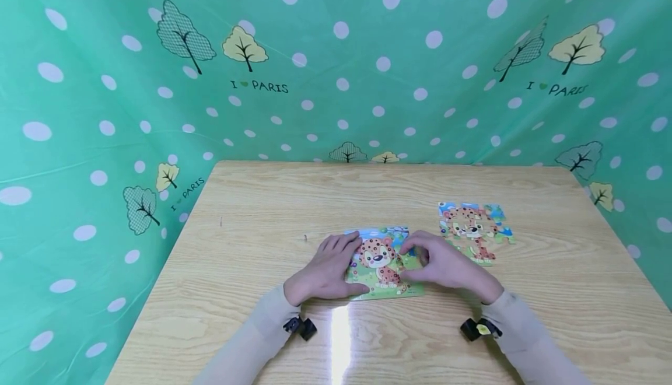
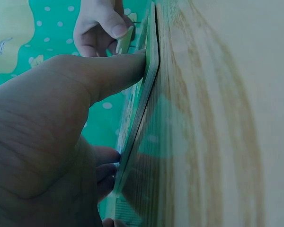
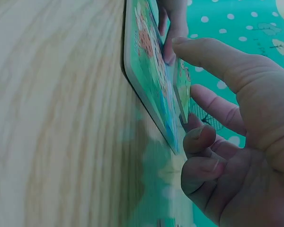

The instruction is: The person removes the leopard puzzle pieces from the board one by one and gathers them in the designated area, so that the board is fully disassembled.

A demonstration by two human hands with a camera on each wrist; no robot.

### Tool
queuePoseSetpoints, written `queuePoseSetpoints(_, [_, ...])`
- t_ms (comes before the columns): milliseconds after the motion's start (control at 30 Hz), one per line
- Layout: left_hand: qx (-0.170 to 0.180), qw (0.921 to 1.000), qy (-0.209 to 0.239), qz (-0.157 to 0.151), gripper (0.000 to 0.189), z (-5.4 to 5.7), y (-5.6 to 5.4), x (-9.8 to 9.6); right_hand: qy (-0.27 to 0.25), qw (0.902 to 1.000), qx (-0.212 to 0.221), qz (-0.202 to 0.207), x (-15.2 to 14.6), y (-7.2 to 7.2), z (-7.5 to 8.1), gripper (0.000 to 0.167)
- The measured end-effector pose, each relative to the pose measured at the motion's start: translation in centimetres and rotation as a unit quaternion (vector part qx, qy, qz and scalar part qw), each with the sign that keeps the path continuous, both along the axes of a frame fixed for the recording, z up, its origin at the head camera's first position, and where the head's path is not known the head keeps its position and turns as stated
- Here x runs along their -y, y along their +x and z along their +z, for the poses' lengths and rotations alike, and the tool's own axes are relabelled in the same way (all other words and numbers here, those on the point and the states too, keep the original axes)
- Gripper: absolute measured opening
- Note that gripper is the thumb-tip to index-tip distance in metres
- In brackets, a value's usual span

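A flat puzzle board [image 1: 385, 293] with a picture of a spotted leopard cub lies on the table in front of me. My left hand [image 1: 326, 269] rests on its left side, thumb on the near edge and fingers spread toward the far corner. Over the board's right part, my right hand [image 1: 446, 261] pinches a puzzle piece [image 3: 183, 90] between thumb and fingers. The piece is thin with a light green patch, and in the right wrist view it stands tilted just above the board's printed surface. The other right fingers are loosely curled.
To the right of the board lies a group of puzzle pieces [image 1: 475, 230] set close together, showing a similar leopard cub with small gaps between them. The wooden table [image 1: 252, 221] ends at a green dotted curtain [image 1: 315, 41] behind and on both sides.
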State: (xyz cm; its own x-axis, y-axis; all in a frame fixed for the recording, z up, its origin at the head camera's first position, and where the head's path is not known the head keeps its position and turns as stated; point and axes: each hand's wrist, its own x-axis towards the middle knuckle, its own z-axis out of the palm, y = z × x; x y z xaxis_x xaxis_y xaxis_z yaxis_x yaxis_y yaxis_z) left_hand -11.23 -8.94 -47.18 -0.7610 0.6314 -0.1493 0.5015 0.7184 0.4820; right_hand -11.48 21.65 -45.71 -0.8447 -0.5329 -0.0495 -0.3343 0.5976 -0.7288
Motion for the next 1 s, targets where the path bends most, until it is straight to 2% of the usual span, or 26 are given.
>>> queuePoseSetpoints(500, [-0.003, 1.0000, -0.003, -0.001, 0.103, -0.3, -0.1, 0.1, 0.012, 0.9981, -0.013, -0.059, -3.6, 0.3, -0.1, 0.042])
queuePoseSetpoints(1000, [-0.003, 1.0000, -0.007, 0.000, 0.104, -0.4, -0.1, 0.0, 0.040, 0.9895, -0.017, -0.137, -8.8, 1.4, 0.2, 0.045])
